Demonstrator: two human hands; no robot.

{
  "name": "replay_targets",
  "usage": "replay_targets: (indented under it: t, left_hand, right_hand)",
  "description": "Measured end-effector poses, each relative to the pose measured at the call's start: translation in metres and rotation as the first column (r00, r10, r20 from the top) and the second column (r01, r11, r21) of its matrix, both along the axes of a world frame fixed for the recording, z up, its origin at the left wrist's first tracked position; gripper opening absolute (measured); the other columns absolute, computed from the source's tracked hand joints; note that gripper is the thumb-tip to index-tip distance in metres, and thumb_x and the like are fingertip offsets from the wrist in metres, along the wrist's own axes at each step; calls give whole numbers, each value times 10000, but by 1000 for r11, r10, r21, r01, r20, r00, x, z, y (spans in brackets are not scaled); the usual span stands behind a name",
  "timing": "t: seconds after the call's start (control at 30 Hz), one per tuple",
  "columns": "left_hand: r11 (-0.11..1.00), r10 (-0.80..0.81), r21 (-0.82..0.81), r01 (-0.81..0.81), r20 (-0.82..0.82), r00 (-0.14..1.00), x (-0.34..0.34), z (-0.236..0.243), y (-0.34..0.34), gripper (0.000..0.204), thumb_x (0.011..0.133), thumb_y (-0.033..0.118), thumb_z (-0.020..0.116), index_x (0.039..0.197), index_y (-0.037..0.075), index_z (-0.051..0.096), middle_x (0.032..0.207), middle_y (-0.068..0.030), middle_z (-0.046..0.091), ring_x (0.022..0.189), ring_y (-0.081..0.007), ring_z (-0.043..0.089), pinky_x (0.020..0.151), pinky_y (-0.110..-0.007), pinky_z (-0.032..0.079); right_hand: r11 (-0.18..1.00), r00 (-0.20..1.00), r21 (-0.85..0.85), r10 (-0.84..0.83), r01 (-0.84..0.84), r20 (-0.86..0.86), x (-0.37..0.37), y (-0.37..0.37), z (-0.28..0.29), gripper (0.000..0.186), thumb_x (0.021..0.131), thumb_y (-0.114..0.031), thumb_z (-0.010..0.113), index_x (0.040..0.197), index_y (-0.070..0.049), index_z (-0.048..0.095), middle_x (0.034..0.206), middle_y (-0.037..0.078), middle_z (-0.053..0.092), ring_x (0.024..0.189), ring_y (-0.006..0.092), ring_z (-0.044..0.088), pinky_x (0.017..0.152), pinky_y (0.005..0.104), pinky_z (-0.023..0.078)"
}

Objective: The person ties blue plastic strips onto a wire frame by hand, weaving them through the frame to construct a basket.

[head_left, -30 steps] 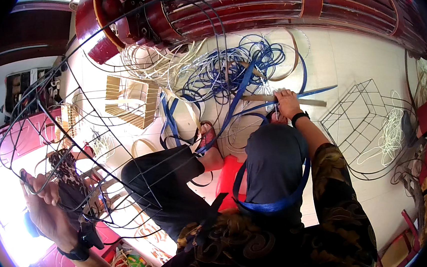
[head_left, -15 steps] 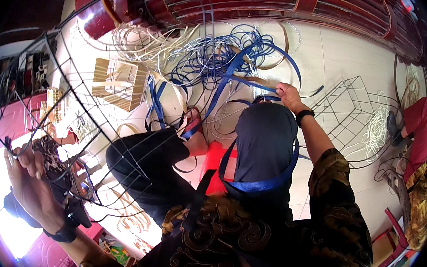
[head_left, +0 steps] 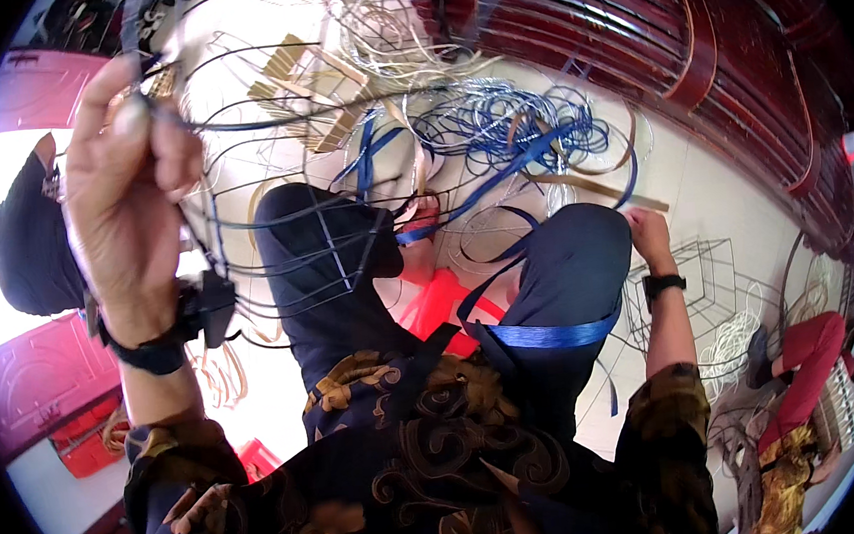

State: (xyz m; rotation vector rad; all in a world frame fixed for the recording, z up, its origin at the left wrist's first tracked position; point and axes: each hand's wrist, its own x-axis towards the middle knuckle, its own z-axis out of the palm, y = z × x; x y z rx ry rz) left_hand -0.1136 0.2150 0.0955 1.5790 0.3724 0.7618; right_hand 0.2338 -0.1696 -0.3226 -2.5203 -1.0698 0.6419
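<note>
Raised at the left, my left hand point(head_left: 125, 190) has its fingers closed on the dark wire frame point(head_left: 330, 244), an open grid of thin rods. The frame spans over my left knee. My right hand point(head_left: 651, 237) is beside my right knee with its fingers curled in a pinch. A flat tan strip point(head_left: 597, 190) runs to these fingertips, and its end sticks out just past them. A blue band point(head_left: 553, 335) lies across my right thigh.
Tangled blue strapping point(head_left: 506, 125) and pale cord point(head_left: 378, 30) lie on the floor ahead. A tan woven piece point(head_left: 308, 91) is at the far left, dark red slatted furniture point(head_left: 618, 21) behind. On the right are another wire frame point(head_left: 694, 281), a white cord bundle point(head_left: 734, 343) and another person's red-clad leg point(head_left: 811, 367).
My left hand has come up and inward, and the wire frame has swung with it over my left knee. My right hand has moved right and slightly down, the tan strip shifting with it.
</note>
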Motion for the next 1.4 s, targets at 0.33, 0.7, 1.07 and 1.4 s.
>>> replay_targets:
  t: [0.33, 0.7, 1.07, 1.4]
  left_hand:
    - [958, -197, 205, 200, -34, 980, 6, -31, -64, 126, 868, -8, 646, 989, 11, 616, 920, -53, 662, 685, -125, 632, 615, -264, 500]
    - [751, -577, 402, 524, 13, 817, -38, -71, -162, 331, 826, 59, 645, 1113, 41, 481, 625, -154, 584, 610, -403, 603, 513, -486, 410]
    - [669, -634, 380, 639, -158, 757, -23, -116, -215, 237, 831, 72, 609, 1059, 53, 546, 575, -175, 532, 568, -424, 578, 493, -518, 405]
    - [632, -581, 525, 570, -165, 797, 5, -85, -188, 234, 814, 45, 643, 1016, 44, 526, 646, -136, 601, 634, -391, 614, 532, -473, 426]
  right_hand:
    - [352, 534, 403, -501, 845, -681, -83, -118, 175, 188, 1005, -218, 568, 1088, -54, 609, 695, -93, 437, 558, 16, 344, 475, 192, 259]
    - [242, 737, 756, -527, 608, -423, -190, -53, 385, 221, 1055, -236, 458, 1086, -37, 549, 1010, 45, 608, 739, 72, 482, 650, 215, 380]
    - [511, 733, 528, -436, 679, -522, -264, -45, 306, 190, 1044, -240, 462, 930, -99, 519, 787, 0, 578, 558, 40, 418, 484, 193, 313]
    - [43, 631, 669, -380, 742, -676, -272, 10, 314, 202, 1045, -243, 488, 899, -103, 481, 738, -22, 496, 546, 41, 375, 447, 187, 287]
